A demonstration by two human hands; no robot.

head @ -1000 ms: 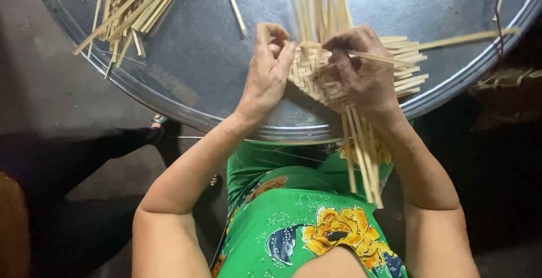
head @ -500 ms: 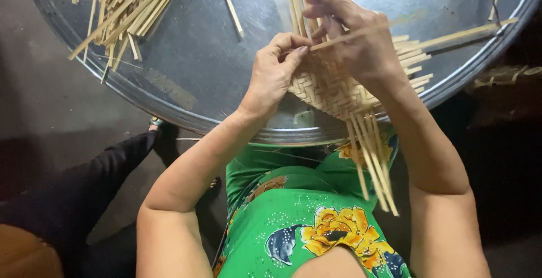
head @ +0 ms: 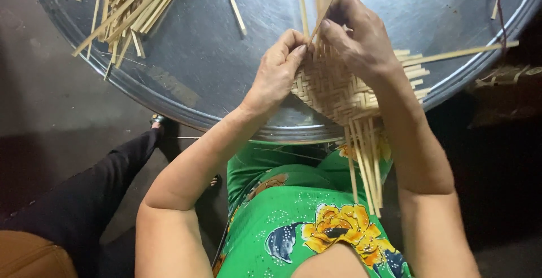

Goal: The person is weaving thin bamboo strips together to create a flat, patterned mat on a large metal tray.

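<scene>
The big round grey metal desk (head: 237, 80) carries all your work, so keep the weaving flat on it and close to the near rim, where it lies now. The woven mat of pale bamboo strips (head: 339, 89) sits at that near edge, just in front of your body, with its long loose ends hanging over the rim toward your green flowered dress (head: 316, 216). Let these ends hang free; I think if you press on them with your arms, the mat may tilt up.

At the far left of the desk lies the loose pile of pale bamboo strips (head: 121, 1), well apart from the mat. You can reach there for a fresh strip when you need one.

Your left hand (head: 276, 75) is closed, with the fingertips pressing on the left edge of the mat. Keep this pressure firm, because it holds the finished rows tight together. Your right hand (head: 358, 38) is closed on one thin pale bamboo strip (head: 326, 4) that stands up slanted from the mat. Grip it low, near the weave, so it does not bend or split. Guide it over one strip and under the next, then push it snug against its neighbour, so no gap opens between the rows.
</scene>
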